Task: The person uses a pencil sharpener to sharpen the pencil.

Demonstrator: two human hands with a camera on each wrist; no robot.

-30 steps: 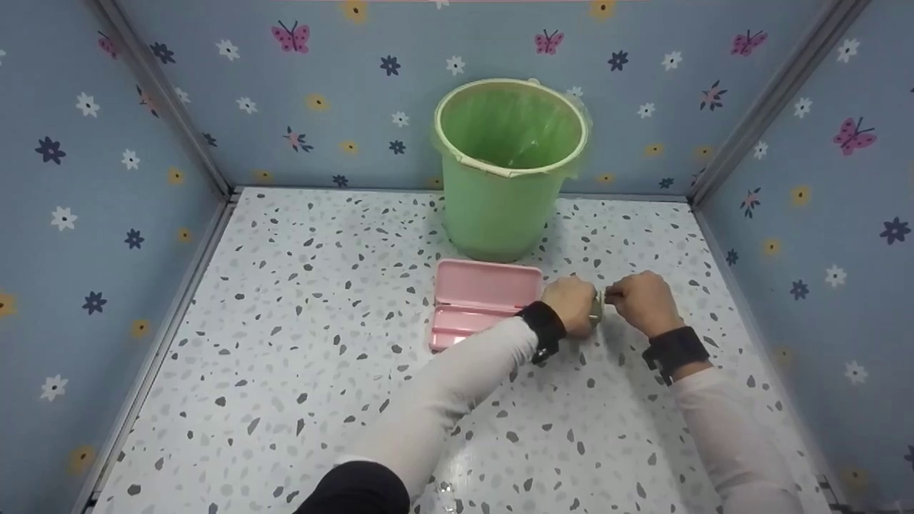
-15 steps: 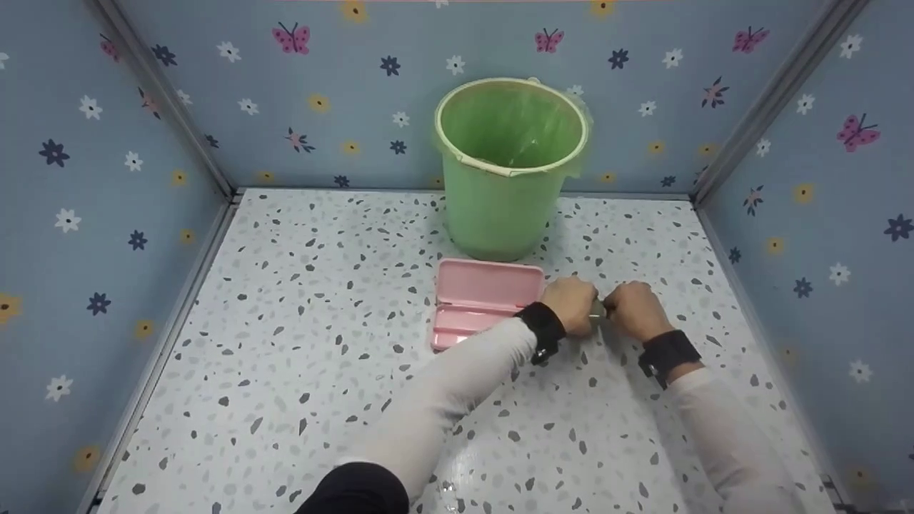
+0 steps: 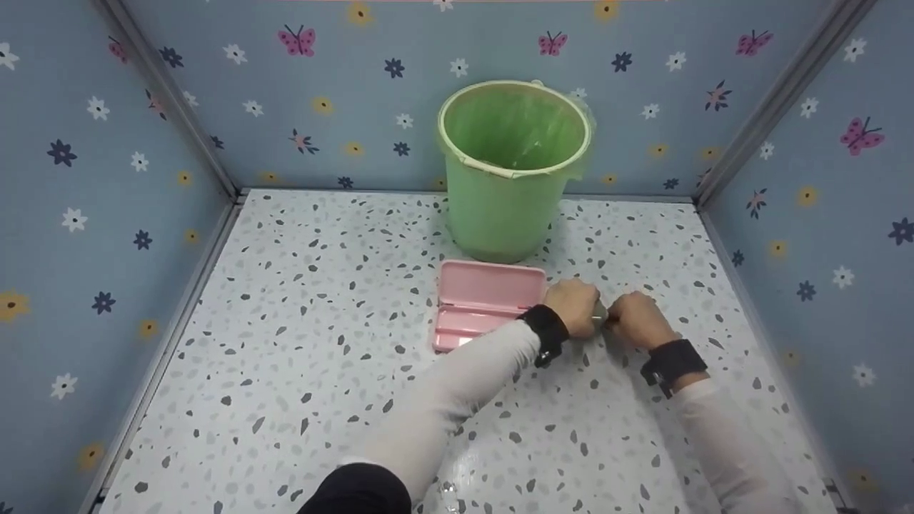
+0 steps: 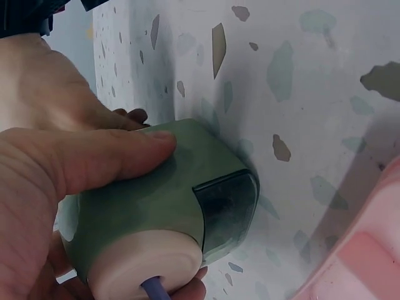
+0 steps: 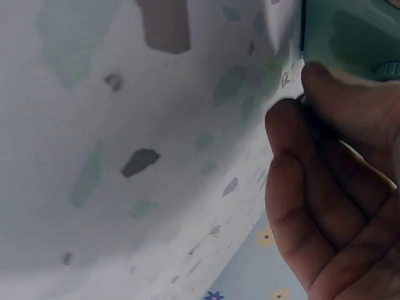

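Observation:
A green desktop pencil sharpener (image 4: 147, 200) with a beige round front and a dark clear shavings window lies on the speckled tabletop. My left hand (image 3: 573, 307) grips its body, thumb across the top in the left wrist view. From the hole in the beige front sticks a purple pencil (image 4: 155, 289), only its end part showing. My right hand (image 3: 639, 318) is at the sharpener's other end, thumb and forefinger pinching a small dark part that looks like the crank handle, mostly hidden. The right wrist view shows a corner of the green sharpener (image 5: 350, 37) beyond those fingertips.
Left of the hands lies an open pink pencil case (image 3: 493, 284), partly covered by the left forearm. Behind it stands a green bin (image 3: 503, 214) with a plastic liner. Blue patterned panels (image 3: 343, 93) wall the table at the back and both sides.
My right hand has moved in closer to the sharpener, then slightly down, its fingers shifting around the sharpener's end. The left hand keeps its grip in nearly the same place.

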